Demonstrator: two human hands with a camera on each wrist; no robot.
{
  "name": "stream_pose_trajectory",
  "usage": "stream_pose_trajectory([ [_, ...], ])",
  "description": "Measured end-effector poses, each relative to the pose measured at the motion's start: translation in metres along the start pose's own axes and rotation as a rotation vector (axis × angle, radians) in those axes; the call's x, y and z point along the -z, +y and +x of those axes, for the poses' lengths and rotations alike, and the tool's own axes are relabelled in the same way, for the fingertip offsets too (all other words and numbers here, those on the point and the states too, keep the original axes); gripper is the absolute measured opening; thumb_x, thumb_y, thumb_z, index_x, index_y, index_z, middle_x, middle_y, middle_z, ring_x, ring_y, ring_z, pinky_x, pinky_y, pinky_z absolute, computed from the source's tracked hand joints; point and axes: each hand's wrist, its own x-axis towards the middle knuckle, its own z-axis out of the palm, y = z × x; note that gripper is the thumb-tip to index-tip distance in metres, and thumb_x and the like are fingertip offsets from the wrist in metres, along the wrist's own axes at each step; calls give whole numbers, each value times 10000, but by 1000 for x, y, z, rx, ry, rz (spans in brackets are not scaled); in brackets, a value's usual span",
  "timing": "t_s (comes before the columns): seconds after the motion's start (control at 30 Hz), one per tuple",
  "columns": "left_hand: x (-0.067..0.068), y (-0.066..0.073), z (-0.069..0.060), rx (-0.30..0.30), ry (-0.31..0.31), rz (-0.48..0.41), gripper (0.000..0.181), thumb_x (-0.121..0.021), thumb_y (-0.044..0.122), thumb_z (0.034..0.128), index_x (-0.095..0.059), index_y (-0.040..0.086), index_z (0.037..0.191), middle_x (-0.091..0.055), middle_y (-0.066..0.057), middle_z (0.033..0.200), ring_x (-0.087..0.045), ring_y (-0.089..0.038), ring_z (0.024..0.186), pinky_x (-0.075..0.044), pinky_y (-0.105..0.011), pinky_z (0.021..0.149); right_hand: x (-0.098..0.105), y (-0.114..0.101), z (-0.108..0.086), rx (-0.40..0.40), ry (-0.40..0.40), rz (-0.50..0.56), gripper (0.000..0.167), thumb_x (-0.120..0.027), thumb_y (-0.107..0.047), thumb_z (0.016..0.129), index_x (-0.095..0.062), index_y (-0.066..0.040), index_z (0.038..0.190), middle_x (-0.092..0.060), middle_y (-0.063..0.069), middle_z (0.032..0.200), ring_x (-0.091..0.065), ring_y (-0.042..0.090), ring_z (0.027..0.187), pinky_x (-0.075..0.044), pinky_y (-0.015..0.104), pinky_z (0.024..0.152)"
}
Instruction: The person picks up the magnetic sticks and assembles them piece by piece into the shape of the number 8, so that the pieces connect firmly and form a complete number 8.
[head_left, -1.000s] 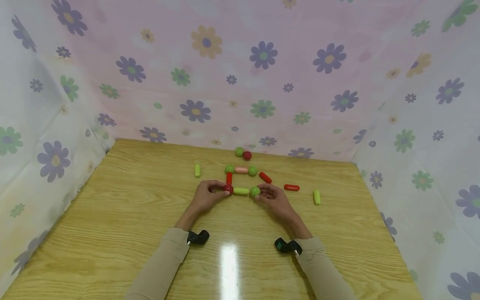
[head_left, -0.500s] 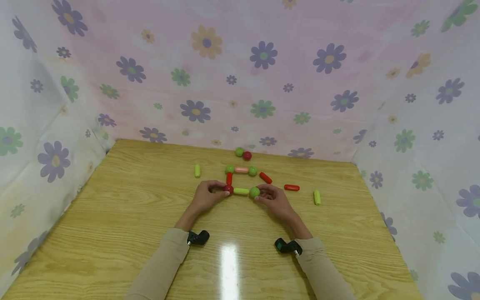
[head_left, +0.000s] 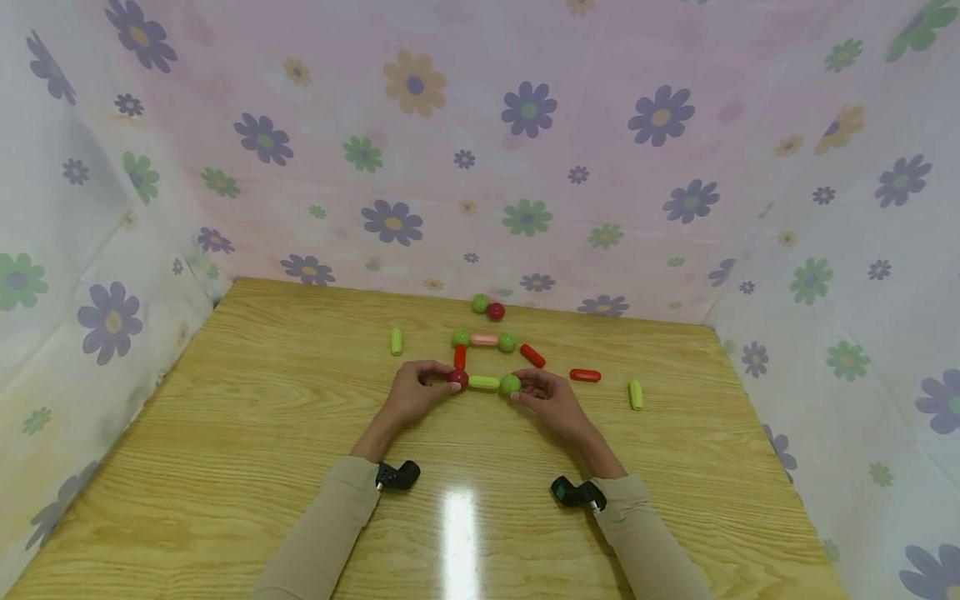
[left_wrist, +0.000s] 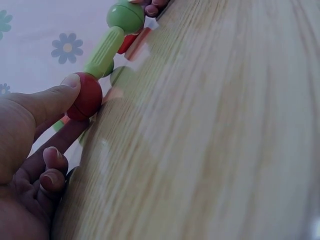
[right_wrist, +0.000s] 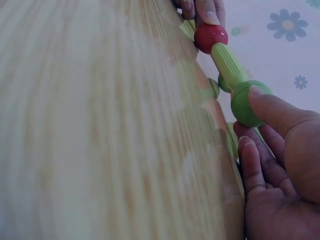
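Thumb and finger of my left hand pinch a red ball. A light green rod runs from that ball to a green ball, which my right hand pinches between thumb and fingers. From the red ball a red rod leads back to another green ball. A pink rod joins this one to a further green ball. Together they form three sides of a frame; its right side has no rod between the two green balls.
Loose on the wooden table lie a tilted red rod, a second red rod, and light green rods at right and left. A green ball and a red ball sit near the flowered backdrop.
The green ball in my right hand has shifted very slightly against the end of the light green rod. Otherwise both hands and the pieces stay where they were.
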Motion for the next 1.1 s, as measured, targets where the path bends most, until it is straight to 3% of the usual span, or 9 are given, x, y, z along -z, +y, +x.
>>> stream_pose_trajectory([
  [0.67,-1,-1,0,-5,3,-3,236,-825,167,875,-778,79,1088,-742,-81,1012,-447,-116,612,-390,-239,564,-1,0,0,-10,30,-9,332,-707,-60,956,-653,14,1275,-672,184,1179,-611,118,944,-506,207,802],
  [1.1,-1,0,-1,-7,0,2,240,-821,184,881,-774,90,1098,-742,-79,1035,-453,-133,628,-396,-247,582,-3,-2,0,-12,62,-24,325,-699,-40,956,-652,32,1269,-665,226,1212,-605,148,942,-502,205,809],
])
